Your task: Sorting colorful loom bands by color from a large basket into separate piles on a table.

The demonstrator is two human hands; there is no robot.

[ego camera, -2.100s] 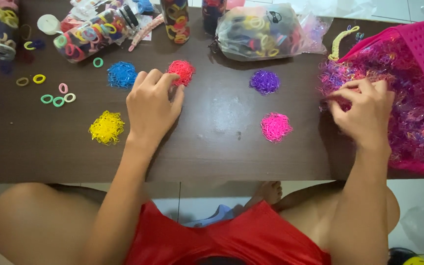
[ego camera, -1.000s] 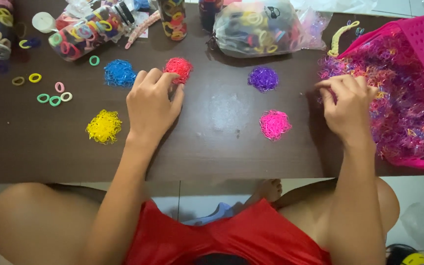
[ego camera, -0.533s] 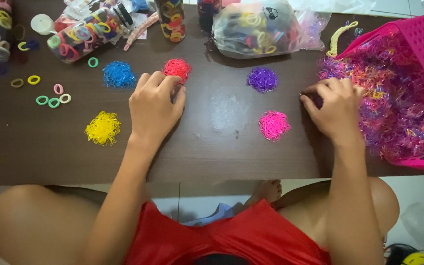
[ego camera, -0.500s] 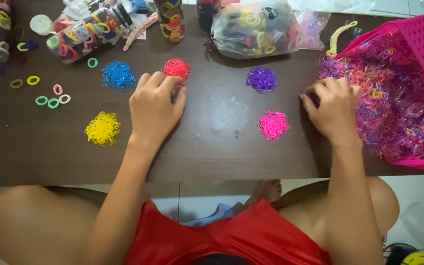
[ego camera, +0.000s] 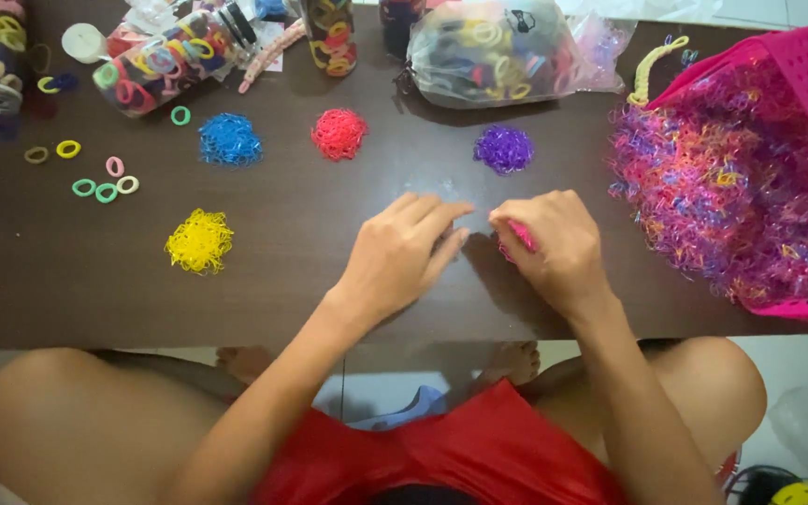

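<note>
Pink band pile (ego camera: 519,236) mostly hidden under right hand (ego camera: 554,248).

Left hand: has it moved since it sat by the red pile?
Yes. The left hand has slid right, away from the red pile, and now lies flat beside the right hand at the pink pile.

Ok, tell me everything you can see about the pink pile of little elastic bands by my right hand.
The pink pile of elastic bands is a small, loose tangle of thin, bright pink loops that look rubbery. It lies on the dark brown table, below the purple pile. The right hand rests on it and covers most of it, so only an edge shows by the fingers. The left hand lies just beside it; contact cannot be told.
</note>
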